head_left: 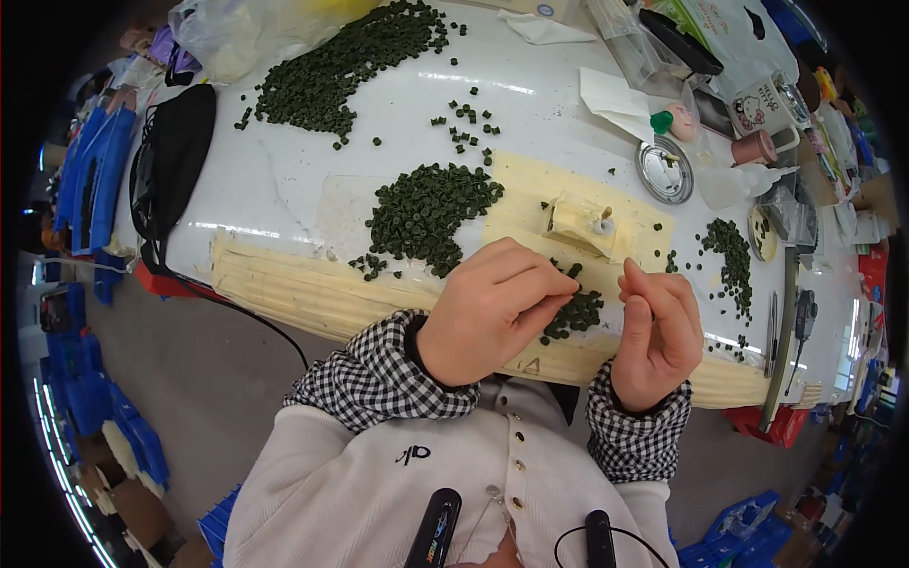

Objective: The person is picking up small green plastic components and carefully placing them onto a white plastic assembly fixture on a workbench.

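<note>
Green, stubby pieces (579, 314) lie heaped; left hand (494, 305) pinches one, right hand (659, 327) curls, whether gripping unclear

Our white table (294, 175) has pale yellow tape (284, 291) along its front edge. On it we see several heaps of small dark green parts (426, 216), a yellow sheet (519, 180), a clear plastic bag (222, 40), a round metal dish (651, 180) and white paper (614, 104).

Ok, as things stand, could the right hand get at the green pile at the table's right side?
Probably yes: the right hand is just left of that green pile, with nothing tall visible between them.
</note>
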The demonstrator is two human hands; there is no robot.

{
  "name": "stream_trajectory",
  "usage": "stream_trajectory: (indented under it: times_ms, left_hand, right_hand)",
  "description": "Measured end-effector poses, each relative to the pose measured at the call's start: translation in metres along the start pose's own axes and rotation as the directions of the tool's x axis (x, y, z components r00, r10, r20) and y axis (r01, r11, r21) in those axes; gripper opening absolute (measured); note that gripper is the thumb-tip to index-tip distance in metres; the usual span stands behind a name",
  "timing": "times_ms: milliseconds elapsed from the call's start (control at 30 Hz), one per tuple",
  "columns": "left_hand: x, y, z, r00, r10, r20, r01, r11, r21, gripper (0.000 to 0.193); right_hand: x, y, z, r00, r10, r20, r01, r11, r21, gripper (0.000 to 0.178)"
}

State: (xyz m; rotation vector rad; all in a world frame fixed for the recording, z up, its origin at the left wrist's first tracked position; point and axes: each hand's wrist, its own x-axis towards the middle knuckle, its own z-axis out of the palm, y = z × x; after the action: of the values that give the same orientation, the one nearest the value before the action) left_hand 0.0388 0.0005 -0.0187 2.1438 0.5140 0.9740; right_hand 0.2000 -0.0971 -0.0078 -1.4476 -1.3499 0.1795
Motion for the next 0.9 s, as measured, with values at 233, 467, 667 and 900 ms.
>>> stream_trajectory:
  times_ms: [233, 467, 667, 900]
  left_hand:
    - [0.0, 0.007, -0.02, 0.994, 0.055, -0.096, -0.041, 0.988, 0.148, 0.025]
    - [-0.041, -0.005, -0.09, 0.97, -0.198, -0.144, 0.242, 0.686, 0.686, 0.077]
    - [-0.042, -0.015, -0.087, 0.956, -0.267, -0.119, 0.279, 0.719, 0.637, 0.092]
    - [-0.022, -0.026, -0.094, 0.967, -0.251, 0.039, 0.15, 0.69, 0.708, 0.089]
  right_hand:
    - [0.0, 0.0, 0.002, 0.999, 0.01, -0.046, -0.01, 1.0, -0.009, 0.021]
    - [-0.001, -0.001, 0.002, 0.998, -0.004, -0.067, 0.004, 1.0, 0.004, 0.019]
    - [-0.002, -0.001, 0.003, 0.998, 0.027, -0.061, -0.027, 1.0, 0.0, 0.019]
    - [-0.001, -0.003, 0.004, 0.998, 0.025, -0.058, -0.026, 1.0, -0.014, 0.018]
